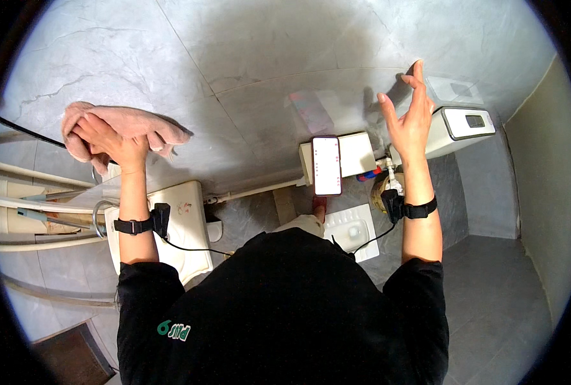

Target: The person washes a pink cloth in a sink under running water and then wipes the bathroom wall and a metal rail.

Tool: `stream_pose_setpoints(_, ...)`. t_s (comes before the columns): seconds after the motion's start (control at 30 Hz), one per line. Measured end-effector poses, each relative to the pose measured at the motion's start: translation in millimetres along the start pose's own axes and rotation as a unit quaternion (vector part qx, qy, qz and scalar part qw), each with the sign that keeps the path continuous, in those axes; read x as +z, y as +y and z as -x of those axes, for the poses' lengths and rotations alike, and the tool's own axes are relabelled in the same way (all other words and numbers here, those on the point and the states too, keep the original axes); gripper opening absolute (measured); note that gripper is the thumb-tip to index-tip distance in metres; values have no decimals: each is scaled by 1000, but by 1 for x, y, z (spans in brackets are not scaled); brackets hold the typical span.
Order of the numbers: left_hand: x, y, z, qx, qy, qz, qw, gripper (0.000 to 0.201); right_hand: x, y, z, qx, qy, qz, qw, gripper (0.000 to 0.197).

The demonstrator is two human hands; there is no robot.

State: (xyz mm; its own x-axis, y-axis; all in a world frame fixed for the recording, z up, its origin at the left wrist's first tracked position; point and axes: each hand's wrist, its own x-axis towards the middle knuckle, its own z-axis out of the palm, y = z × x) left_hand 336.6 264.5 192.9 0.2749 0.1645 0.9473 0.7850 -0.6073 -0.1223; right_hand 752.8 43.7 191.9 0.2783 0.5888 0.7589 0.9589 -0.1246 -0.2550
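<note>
My left hand (115, 144) presses a pink cloth (160, 125) against the grey tiled wall (253, 38). The cloth bunches around its fingers, and one end trails off to the right along the wall. On the other side, my right hand (412, 122) is raised beside the wall with its fingers apart and nothing in it. Its fingertips are at the wall, but whether they touch it I cannot tell. Each wrist wears a black strap with a small device and a cable.
A smartphone (326, 165) with a lit screen is at a white box (362, 151) below the wall. Right of it are pipe valves (391, 176) and a white dispenser-like box (449, 131). A white sink (196, 205), pale pipes (48, 205) and a squat toilet (366, 224) lie lower.
</note>
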Motion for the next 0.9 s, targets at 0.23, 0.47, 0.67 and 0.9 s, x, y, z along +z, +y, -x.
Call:
stream_pose_setpoints(0.23, 10, 6, 67, -48, -49, -16, 998, 92, -4, 4, -2, -5, -13, 8, 1000, 51)
stream_pose_setpoints(0.47, 4, 5, 62, -98, -62, 20, 993, 92, -5, 8, 0, -3, -20, -19, 1000, 51)
stream_pose_setpoints(0.67, -13, 7, -41, -46, -3, -12, 999, 86, -6, 10, -1, -7, -20, -24, 999, 51)
stream_pose_setpoints(0.9, -25, 7, -106, 2, 22, -21, 1000, 82, -5, 8, -1, -18, -14, -12, 1000, 52)
